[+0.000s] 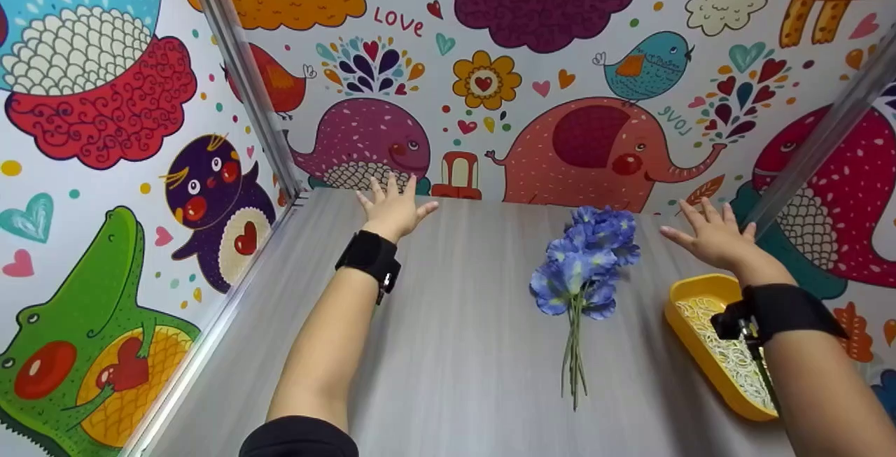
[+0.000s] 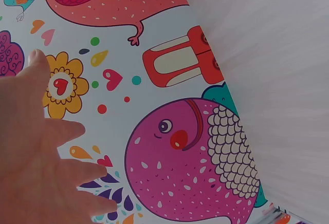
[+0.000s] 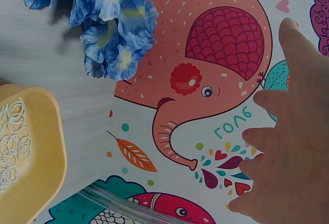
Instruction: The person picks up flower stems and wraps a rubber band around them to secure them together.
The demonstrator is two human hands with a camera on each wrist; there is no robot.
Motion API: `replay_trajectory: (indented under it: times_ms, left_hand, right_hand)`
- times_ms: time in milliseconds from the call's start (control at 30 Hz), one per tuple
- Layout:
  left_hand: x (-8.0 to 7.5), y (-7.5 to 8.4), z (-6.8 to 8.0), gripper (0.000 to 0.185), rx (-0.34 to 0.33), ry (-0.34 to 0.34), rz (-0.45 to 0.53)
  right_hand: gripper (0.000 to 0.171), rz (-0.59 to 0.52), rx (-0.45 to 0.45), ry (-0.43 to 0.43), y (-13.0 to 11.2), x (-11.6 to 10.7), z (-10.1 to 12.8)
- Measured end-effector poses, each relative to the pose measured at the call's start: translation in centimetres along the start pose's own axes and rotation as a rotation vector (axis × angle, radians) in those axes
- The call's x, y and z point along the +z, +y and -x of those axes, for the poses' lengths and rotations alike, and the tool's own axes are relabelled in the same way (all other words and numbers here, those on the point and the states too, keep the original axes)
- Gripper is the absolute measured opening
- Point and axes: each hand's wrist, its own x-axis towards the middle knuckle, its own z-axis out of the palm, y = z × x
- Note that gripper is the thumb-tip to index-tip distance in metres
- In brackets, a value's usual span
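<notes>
My left hand (image 1: 392, 213) is held out over the far left part of the table, fingers spread, holding nothing. In the left wrist view that hand (image 2: 51, 167) shows against the printed wall. My right hand (image 1: 717, 236) is spread the same way above the far right, also holding nothing. Between the hands, nearer the right one, lies a bunch of blue artificial flowers (image 1: 577, 268), its green stems (image 1: 575, 359) pointing toward me. Below the right hand stands a yellow tray (image 1: 689, 334) with many thin white rings (image 1: 728, 345), partly hidden by the right wrist.
The grey wood-grain table (image 1: 455, 345) is bounded by a back wall (image 1: 420, 58) and a left wall (image 1: 161, 191), both printed with cartoon animals. Metal posts stand at the left corner (image 1: 245, 79) and on the right (image 1: 819, 142). Each wrist wears a black strap with a camera.
</notes>
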Motion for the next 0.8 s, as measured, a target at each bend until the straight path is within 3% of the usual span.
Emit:
replay_trajectory:
  times_ms: [800]
  left_hand:
    - [0.09,0.05,-0.59,0.076,-0.010,-0.005,-0.008]
  right_hand:
    - [0.100,-0.002,0.020,0.002,0.89,0.14,0.01]
